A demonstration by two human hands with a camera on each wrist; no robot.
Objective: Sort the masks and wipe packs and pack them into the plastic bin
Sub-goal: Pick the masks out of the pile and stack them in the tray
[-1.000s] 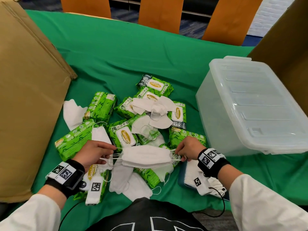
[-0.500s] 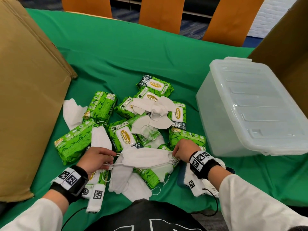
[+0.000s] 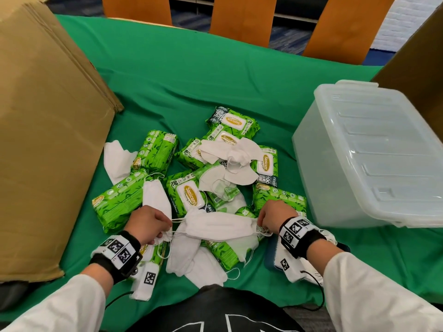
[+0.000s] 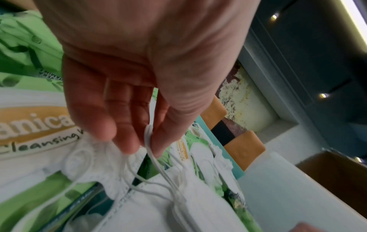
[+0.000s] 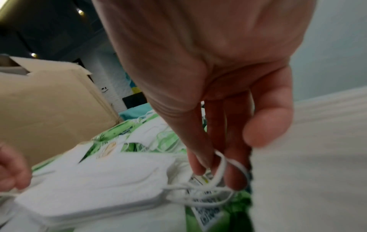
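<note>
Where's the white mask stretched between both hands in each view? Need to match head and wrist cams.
Head: held mask low centre, between left hand and right hand.
Left wrist: held mask at the bottom, loops pinched by the fingertips.
Right wrist: held mask lower left.
Shared landmark: clear plastic bin, a pale wall at each wrist view's right.

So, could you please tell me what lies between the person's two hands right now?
In the head view, a white mask spans between the left hand and right hand, each pinching its ear loops.
</note>
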